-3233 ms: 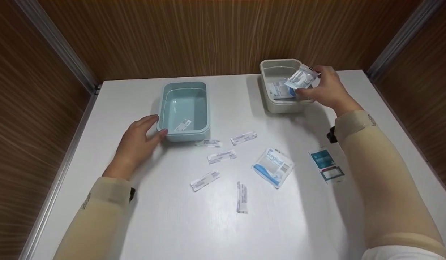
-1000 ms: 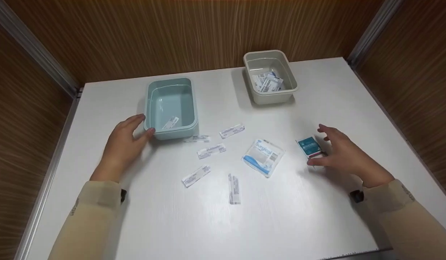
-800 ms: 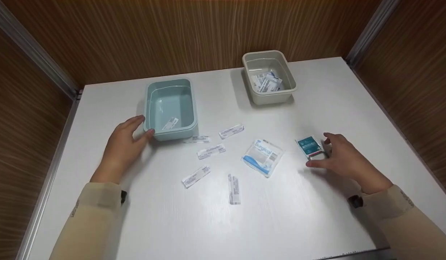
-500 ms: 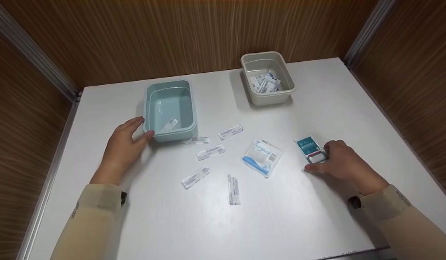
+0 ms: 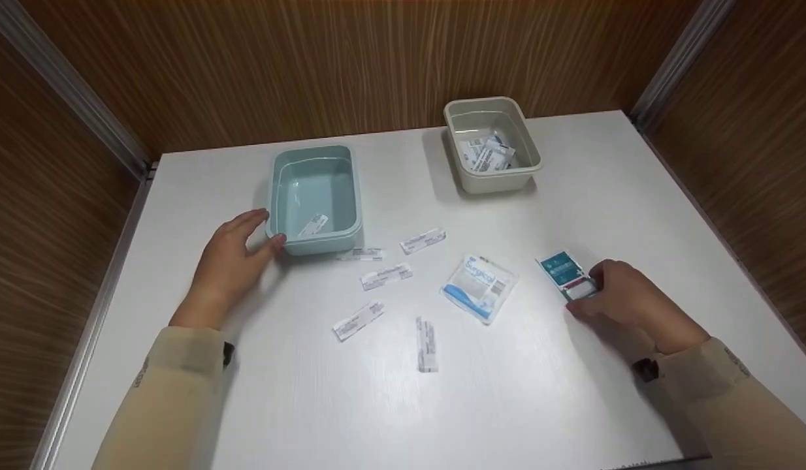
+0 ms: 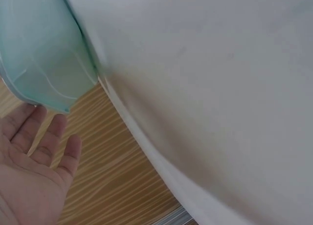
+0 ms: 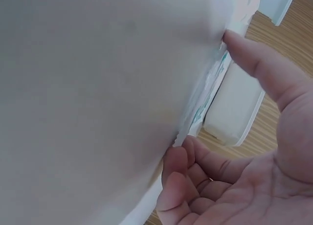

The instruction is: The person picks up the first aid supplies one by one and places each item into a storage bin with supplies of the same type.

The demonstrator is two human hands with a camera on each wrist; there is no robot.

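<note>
My right hand (image 5: 628, 297) grips the near end of a flat teal-and-white packet (image 5: 560, 267) at the table's right. Its thumb is at one edge and the fingertips at the opposite edge, as the right wrist view shows. My left hand (image 5: 226, 264) touches the near left corner of a light blue bin (image 5: 321, 245), thumb and fingers spread about the corner. In the left wrist view its fingers are nearly straight, with fingertips right at the bin's rim. One small paper-wrapped strip (image 5: 313, 225) lies inside this bin.
A beige bin (image 5: 498, 183) with several white packets (image 5: 493, 156) stands at the back right. A white packet printed "Surgical" (image 5: 479, 287) lies mid-table. Several paper-wrapped strips (image 5: 386, 277) are scattered left of it, one (image 5: 362, 254) against the blue bin. Wood-patterned walls (image 5: 311, 72) enclose the table.
My right hand has let a white packet go into the beige bin, come back toward me, and closed its thumb and fingers on the teal-and-white packet. The left hand stays at the blue bin.
</note>
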